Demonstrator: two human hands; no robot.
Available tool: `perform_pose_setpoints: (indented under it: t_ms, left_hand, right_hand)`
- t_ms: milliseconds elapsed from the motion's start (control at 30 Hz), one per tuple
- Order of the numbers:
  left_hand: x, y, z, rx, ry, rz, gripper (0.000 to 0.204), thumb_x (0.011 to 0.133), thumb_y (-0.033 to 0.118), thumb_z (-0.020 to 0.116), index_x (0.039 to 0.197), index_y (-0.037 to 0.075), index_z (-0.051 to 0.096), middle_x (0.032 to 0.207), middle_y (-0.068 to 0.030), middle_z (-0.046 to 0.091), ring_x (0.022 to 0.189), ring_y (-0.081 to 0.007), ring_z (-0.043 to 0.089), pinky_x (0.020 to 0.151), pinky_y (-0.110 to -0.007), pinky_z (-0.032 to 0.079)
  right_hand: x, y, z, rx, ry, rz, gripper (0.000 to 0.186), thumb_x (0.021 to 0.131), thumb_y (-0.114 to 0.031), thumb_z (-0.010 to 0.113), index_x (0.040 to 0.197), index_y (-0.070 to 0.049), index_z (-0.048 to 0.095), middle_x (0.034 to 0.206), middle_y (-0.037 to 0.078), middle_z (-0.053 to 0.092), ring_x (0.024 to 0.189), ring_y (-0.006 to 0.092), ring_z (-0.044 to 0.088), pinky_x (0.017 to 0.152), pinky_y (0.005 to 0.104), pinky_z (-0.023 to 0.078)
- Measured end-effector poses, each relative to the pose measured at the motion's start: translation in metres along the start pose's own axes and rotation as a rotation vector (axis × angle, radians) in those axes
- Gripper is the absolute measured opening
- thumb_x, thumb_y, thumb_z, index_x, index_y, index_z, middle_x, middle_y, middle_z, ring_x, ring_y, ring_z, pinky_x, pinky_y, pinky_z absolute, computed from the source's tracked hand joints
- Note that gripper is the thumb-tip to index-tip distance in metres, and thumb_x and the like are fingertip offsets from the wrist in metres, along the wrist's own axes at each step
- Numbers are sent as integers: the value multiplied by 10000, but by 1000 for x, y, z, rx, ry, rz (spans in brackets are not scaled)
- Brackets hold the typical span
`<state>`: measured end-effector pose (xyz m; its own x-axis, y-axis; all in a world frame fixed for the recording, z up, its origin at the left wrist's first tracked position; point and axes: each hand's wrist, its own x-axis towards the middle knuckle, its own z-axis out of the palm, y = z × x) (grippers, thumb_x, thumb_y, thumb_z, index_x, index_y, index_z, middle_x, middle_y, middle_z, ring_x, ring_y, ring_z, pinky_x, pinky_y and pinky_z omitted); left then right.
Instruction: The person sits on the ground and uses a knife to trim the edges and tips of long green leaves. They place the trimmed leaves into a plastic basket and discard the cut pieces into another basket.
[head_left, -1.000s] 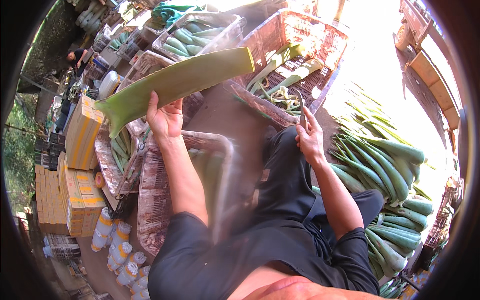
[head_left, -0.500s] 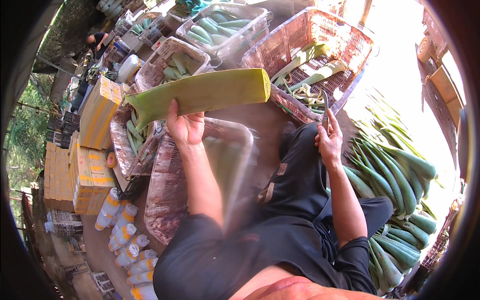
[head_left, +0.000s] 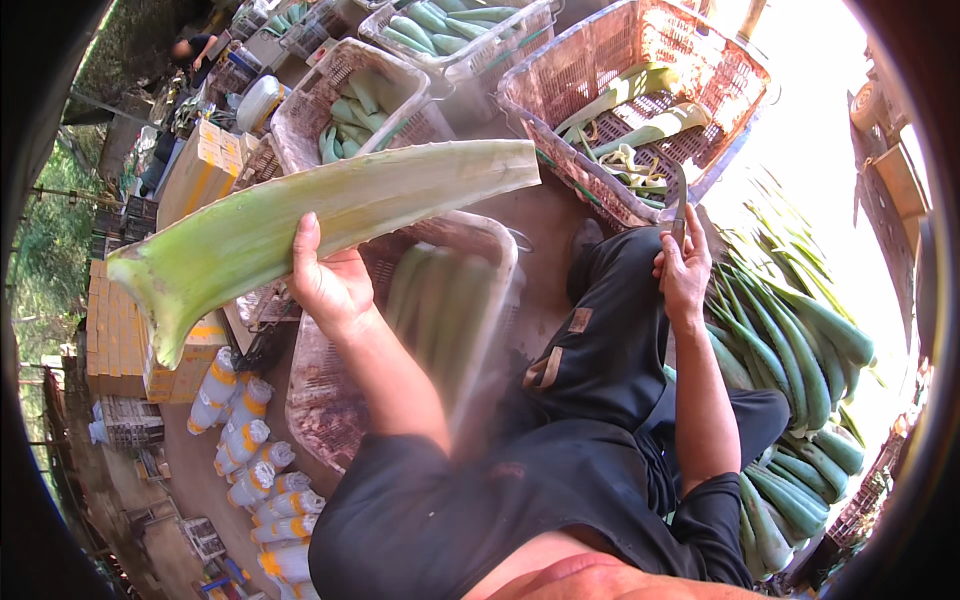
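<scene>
My left hand (head_left: 335,283) is closed around a broad, trimmed aloe leaf (head_left: 330,205), thumb on its upper face. The leaf lies crosswise in the air, its flared pale base to the left and its straight-cut end to the right. Beneath it stands a crate (head_left: 330,400) with long green leaves inside, partly blurred. My right hand (head_left: 686,270) grips a knife (head_left: 682,200) with a curved blade pointing up and away, held above my right knee. The knife is apart from the leaf. To the right of that forearm lies a heap of aloe leaves (head_left: 790,340).
A large dirty crate (head_left: 545,95) at the far side holds cut ends and peel strips. Other crates of leaves (head_left: 300,110) stand to its left. Cardboard boxes (head_left: 115,340) and several white-and-orange wrapped bundles (head_left: 240,445) are at left. A person (head_left: 195,55) is far off at upper left.
The leaf has moved left and turned, so its broad base now shows further left. My left hand shifted left with it. My right hand moved slightly right with the knife.
</scene>
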<state>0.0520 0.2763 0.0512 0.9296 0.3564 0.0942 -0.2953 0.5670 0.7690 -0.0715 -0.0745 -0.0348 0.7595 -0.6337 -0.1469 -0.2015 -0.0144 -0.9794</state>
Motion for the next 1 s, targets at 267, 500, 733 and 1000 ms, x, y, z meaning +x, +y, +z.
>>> perform_pose_setpoints:
  t_ms: [267, 500, 733, 1000]
  left_hand:
    - [22, 45, -55, -231, -94, 73, 547, 849, 287, 580, 1294, -11, 469, 1226, -169, 569, 1105, -328, 560, 988, -484, 422]
    - [28, 29, -206, -722, -169, -259, 577, 774, 264, 610, 1309, 96, 477, 1346, -210, 443, 1189, -418, 456, 1008, -523, 396]
    - [-35, -49, -320, 1004, 33, -610, 902, 601, 61, 636, 1443, 183, 336, 1202, -204, 553, 969, -328, 606, 865, -397, 516]
    - [-53, -179, -343, 1644, -503, -555, 937, 608, 141, 684, 1456, 243, 297, 1334, -291, 407, 1221, -439, 429, 1027, -457, 374]
  right_hand:
    - [-2, 0, 0, -31, 46, -49, 552, 921, -69, 564, 1431, -166, 374, 681, -23, 518, 512, 30, 469, 422, 169, 373]
    - [0, 4, -7, -98, 28, -21, 526, 947, -108, 552, 1432, -142, 352, 971, 55, 629, 593, 29, 519, 496, 166, 435]
    - [-2, -1, -13, -80, 21, -6, 526, 955, -91, 528, 1441, -139, 333, 990, 86, 609, 622, 55, 526, 520, 176, 445]
    - [3, -3, 5, -152, 61, -31, 538, 945, -97, 541, 1441, -145, 338, 956, 46, 621, 581, 21, 508, 454, 133, 390]
